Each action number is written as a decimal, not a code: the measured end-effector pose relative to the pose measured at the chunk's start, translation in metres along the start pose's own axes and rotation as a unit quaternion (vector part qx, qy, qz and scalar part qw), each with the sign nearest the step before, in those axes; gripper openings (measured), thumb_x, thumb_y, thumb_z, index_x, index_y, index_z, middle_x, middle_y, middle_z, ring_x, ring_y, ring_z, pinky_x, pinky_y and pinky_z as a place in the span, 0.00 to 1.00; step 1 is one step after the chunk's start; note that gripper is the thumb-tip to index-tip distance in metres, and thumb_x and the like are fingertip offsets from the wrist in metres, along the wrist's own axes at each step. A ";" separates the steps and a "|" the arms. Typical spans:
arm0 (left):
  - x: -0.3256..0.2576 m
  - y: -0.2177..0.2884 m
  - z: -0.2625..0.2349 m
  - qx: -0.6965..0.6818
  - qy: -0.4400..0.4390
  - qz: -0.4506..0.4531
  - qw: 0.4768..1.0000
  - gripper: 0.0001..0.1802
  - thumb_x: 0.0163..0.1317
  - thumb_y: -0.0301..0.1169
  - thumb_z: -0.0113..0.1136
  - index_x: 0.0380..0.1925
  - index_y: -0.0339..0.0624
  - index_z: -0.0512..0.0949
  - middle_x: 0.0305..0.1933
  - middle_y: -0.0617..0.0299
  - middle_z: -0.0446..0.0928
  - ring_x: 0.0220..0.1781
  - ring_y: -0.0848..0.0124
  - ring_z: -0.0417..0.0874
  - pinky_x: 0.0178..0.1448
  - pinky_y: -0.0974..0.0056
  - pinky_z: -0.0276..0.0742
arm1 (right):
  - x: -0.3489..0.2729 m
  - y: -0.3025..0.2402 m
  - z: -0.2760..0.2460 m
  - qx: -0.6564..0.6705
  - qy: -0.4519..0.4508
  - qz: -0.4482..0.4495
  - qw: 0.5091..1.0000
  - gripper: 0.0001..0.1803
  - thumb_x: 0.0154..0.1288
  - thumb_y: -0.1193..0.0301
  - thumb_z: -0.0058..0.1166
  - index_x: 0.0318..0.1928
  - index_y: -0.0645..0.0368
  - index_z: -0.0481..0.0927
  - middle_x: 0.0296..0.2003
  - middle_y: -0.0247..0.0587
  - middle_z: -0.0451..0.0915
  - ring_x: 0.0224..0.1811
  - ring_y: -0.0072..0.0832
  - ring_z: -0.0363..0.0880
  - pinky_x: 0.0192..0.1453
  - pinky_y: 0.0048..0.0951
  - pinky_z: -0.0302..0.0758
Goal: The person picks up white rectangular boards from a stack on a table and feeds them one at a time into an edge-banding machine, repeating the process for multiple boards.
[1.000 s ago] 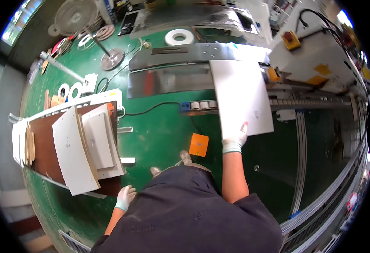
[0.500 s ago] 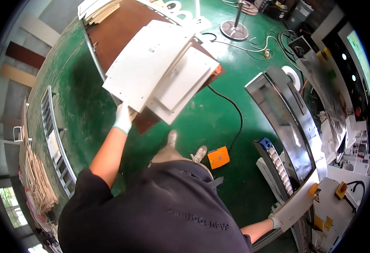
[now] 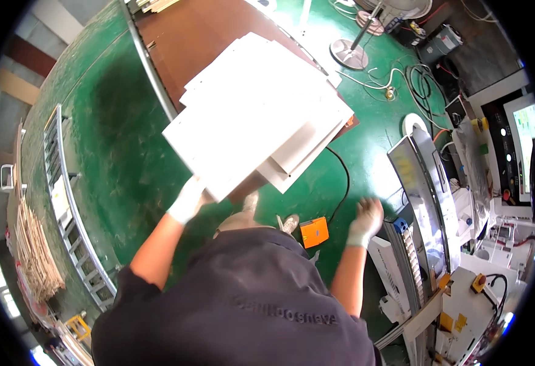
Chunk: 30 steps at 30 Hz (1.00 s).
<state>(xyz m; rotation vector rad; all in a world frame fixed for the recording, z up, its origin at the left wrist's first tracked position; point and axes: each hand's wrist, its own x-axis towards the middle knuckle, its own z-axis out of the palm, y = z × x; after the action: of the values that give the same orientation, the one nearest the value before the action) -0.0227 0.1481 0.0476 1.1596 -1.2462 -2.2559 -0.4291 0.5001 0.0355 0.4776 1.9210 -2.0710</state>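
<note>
A white panel (image 3: 252, 122) lies tilted across the top of a stack in front of me. My left hand (image 3: 189, 200), in a pale glove, grips its near corner; the fingers beneath are partly hidden. Other white panels (image 3: 295, 161) show below its right edge. My right hand (image 3: 367, 221), also gloved, is raised right of the stack near the machine's roller track (image 3: 409, 250). Its fingers are loosely bent and slightly blurred, with nothing seen in them. A narrow pale board (image 3: 423, 316) rests on the machine at the lower right, apart from that hand.
A brown-topped table (image 3: 179, 46) extends behind the stack. An orange box (image 3: 314, 232) with a black cable is on the green floor. To the left lies a metal ladder-like frame (image 3: 72, 226). A round-based stand (image 3: 349, 55) and loose cables are at the back right.
My right hand has left the narrow board at the machine and swung forward and up. The top white panel, in my left hand, has shifted nearer and to the right. My view has turned slightly.
</note>
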 end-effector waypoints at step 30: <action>0.161 0.020 0.463 0.185 -0.428 -0.062 0.882 0.20 0.76 0.40 0.53 0.58 0.36 0.77 0.54 0.57 0.81 0.55 0.67 0.81 0.61 0.62 0.78 | -0.217 0.104 -0.180 0.307 0.244 -0.020 0.919 0.40 0.64 0.46 0.67 0.66 0.61 0.72 0.58 0.42 0.80 0.58 0.40 0.81 0.65 0.45 0.77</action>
<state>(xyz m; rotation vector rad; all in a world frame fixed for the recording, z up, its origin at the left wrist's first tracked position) -0.4844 0.2987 0.1185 0.2684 -2.0246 -2.8256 -0.1797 0.6662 0.0214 1.1947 1.4373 -2.7724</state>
